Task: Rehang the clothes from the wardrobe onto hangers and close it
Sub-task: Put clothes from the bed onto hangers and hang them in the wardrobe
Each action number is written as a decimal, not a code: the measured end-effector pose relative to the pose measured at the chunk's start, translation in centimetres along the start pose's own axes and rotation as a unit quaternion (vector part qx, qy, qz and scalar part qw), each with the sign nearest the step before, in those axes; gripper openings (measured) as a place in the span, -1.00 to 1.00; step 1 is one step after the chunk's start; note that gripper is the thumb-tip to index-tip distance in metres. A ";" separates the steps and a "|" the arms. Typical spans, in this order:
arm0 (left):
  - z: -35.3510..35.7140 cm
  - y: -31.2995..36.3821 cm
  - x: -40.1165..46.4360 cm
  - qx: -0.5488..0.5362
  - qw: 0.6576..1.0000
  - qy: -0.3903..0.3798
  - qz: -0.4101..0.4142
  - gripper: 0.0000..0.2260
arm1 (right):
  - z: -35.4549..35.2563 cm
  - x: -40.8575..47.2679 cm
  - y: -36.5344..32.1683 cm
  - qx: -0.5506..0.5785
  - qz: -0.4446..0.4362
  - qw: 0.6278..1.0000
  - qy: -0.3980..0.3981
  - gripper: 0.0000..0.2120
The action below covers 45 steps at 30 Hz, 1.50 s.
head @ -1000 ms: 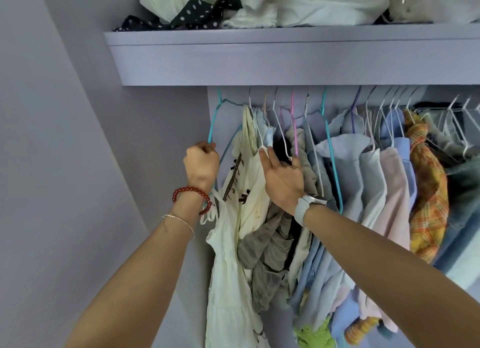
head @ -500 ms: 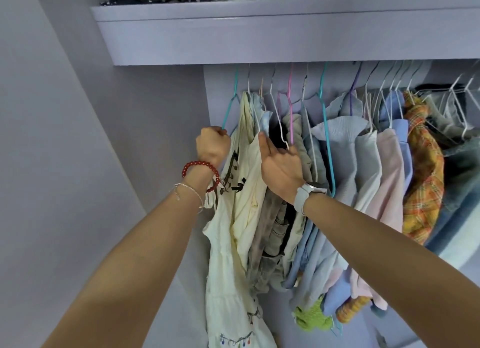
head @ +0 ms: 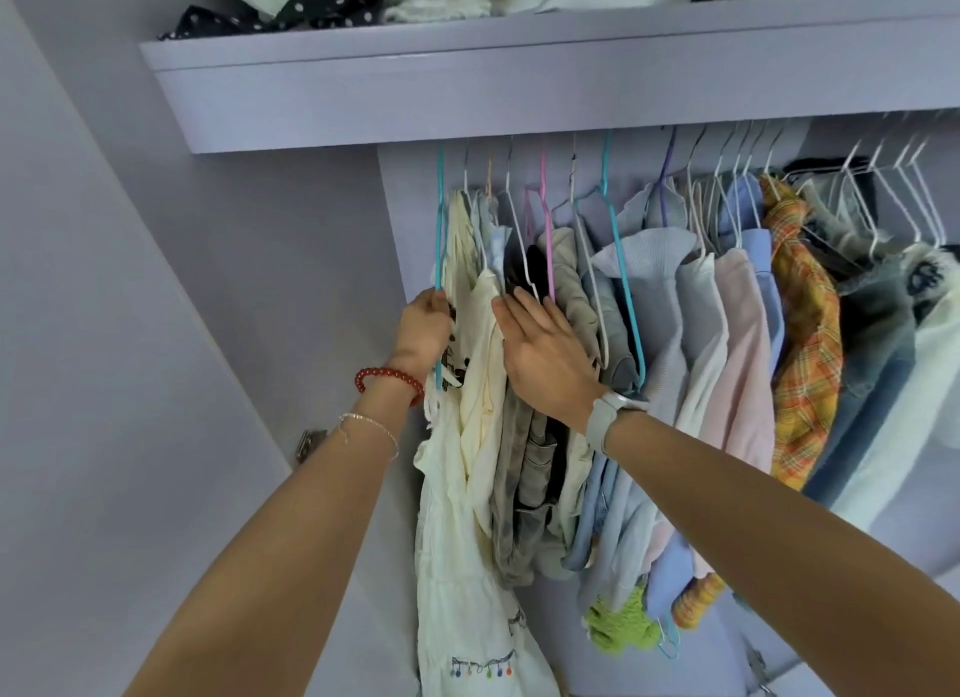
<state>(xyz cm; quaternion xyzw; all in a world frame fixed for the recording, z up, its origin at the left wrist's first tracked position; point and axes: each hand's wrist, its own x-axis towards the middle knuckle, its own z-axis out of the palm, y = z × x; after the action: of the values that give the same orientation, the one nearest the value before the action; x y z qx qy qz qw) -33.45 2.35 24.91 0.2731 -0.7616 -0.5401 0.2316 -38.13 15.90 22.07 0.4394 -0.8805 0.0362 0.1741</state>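
Your left hand (head: pixel 423 327) is still gripping the teal hanger (head: pixel 440 239), now hooked at the rail's left end; your right hand (head: pixel 540 356), fingers straightened, is pressing neighbouring clothes (head: pixel 566 291) aside. Dress (head: pixel 457 514) rehung.

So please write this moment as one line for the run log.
left hand grips teal hanger | right hand open, flat on clothes | wardrobe open

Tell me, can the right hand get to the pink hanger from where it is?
Probably yes. The right hand lies open on the clothes, its fingers just below the pink hanger, and nothing sits between them.
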 end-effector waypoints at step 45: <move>63.4 5.4 -87.5 0.242 0.408 -0.642 0.602 -0.58 | -17.5 -105.9 14.9 0.009 0.885 0.455 0.094 -0.60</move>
<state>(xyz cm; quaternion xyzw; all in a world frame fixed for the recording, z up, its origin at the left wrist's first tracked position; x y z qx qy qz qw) -10.34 106.22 5.37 -0.6377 -0.7550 -0.0715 -0.1349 13.54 109.46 3.97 -0.5815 -0.7732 0.2195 0.1261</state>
